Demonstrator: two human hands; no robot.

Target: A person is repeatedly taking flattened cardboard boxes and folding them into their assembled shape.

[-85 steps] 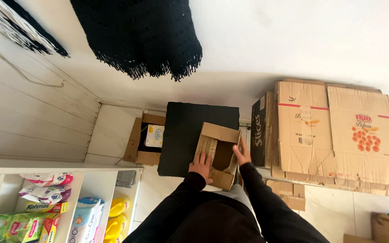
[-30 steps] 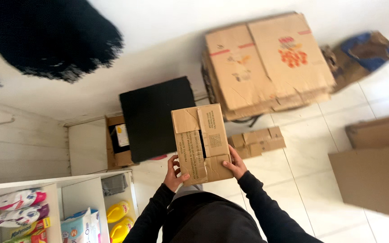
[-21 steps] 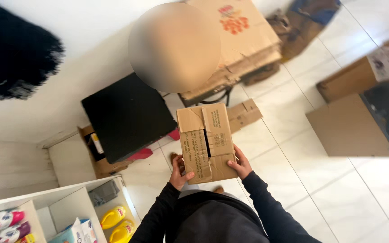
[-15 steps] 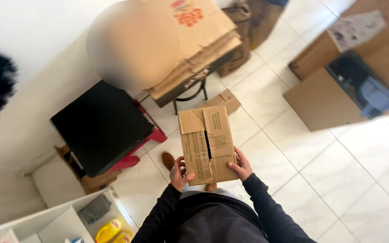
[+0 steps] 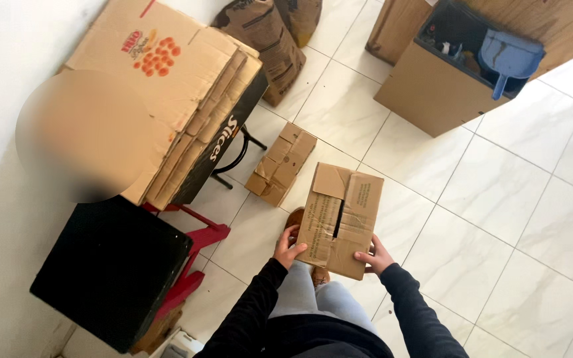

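I hold the box (image 5: 340, 219) in front of me with both hands, above the tiled floor (image 5: 499, 199). My left hand (image 5: 289, 246) is clamped on its near left corner, fingers wrapped onto the top. My right hand (image 5: 375, 255) grips the near right edge, thumb on top. The top flaps are shut but unsealed, with a dark slit between them.

To carry it well, I judge that the palms should sit under the bottom corners, not only on the sides, and that the box should stay level so the loose flaps do not spring open. A small folded carton (image 5: 281, 163) lies on the floor just ahead, and a red stool leg (image 5: 190, 238) juts out to my left; I should step wide of both.

Against 0.5 s ago: same two-hand grip, box unchanged. My view has swung right; the open bin (image 5: 462, 63) with a blue dustpan (image 5: 509, 59) now sits nearer centre, and the black case (image 5: 111, 272) is lower left.
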